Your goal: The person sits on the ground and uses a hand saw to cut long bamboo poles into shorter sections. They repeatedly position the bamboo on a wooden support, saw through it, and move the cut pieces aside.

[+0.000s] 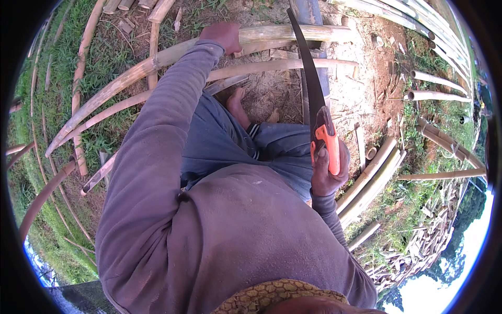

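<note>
From afar I judge this as steadying: left hand (224, 37) clasping the pole (178, 53), right hand (324, 182) gripping the saw (314, 89); cutting calls for lining it up

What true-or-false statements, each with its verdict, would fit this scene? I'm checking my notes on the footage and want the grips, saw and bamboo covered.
1. The right grip holds a saw. True.
2. The saw's handle is blue. False: it is orange.
3. The left grip is on a bamboo pole. True.
4. The saw's tip points toward the person's chest. False: it points away from it.
5. The visible foot wears a boot. False: it is bare.
6. Other poles lie to the person's right. True.
</note>
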Demonstrator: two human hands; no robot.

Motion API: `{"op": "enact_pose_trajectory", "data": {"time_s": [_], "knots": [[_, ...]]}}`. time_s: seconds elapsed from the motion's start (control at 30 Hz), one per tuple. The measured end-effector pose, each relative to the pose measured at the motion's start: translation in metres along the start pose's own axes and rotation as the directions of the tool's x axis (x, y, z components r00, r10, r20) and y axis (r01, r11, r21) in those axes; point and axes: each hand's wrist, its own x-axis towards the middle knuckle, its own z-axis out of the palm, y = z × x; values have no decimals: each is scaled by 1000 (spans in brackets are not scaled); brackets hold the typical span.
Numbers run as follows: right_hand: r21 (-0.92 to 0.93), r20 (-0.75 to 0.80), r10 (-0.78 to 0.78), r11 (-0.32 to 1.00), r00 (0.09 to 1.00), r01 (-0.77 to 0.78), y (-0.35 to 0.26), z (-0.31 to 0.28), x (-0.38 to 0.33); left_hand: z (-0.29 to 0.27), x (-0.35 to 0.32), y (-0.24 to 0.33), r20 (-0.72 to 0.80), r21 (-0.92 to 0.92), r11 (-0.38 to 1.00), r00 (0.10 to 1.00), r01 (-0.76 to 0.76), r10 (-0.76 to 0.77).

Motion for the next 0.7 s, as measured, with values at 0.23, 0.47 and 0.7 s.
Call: {"op": "enact_pose_trajectory", "data": {"time_s": [0.23, 0.47, 0.7], "knots": [[37, -58, -133, 990, 989, 135, 43, 87, 133, -20, -1, 16, 13, -32, 999, 999, -40, 41], [46, 43, 38, 998, 998, -40, 9, 18, 24, -9, 2, -1, 87, -28, 999, 996, -24, 26], [160, 1, 124, 980, 992, -122, 23, 54, 68, -1, 21, -7, 101, -49, 995, 991, -89, 93]]}}
